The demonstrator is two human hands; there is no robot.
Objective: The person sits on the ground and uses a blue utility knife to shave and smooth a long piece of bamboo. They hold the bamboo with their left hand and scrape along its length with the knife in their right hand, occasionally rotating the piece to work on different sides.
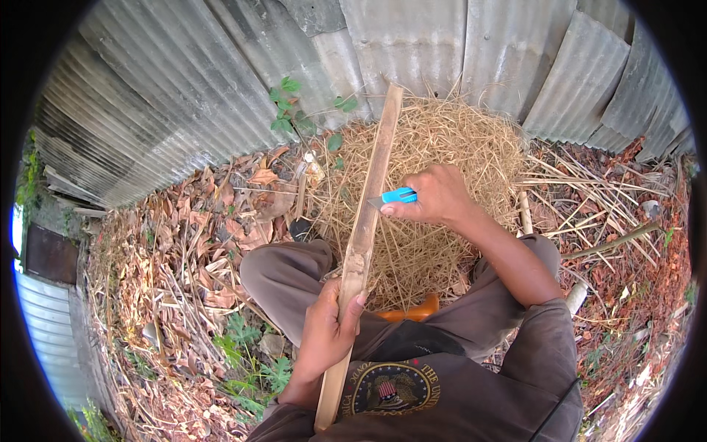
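A wooden strip (378, 158) is noted at mid-view, laid lengthwise from just past 12 o'clock to just past 6 o'clock. Its lower part is gripped by the closed fingers of the left hand (326, 330), between 6 and 7 o'clock. A blue knife (400, 195) is clasped in the curled fingers of the right hand (440, 193), between 2 and 3 o'clock, its blade placed at the strip's edge. Straw (475, 140) is heaped toward 1 o'clock; dry leaves (210, 214) are scattered at 9 o'clock. A metal fence (412, 44) is observed at 12 o'clock.
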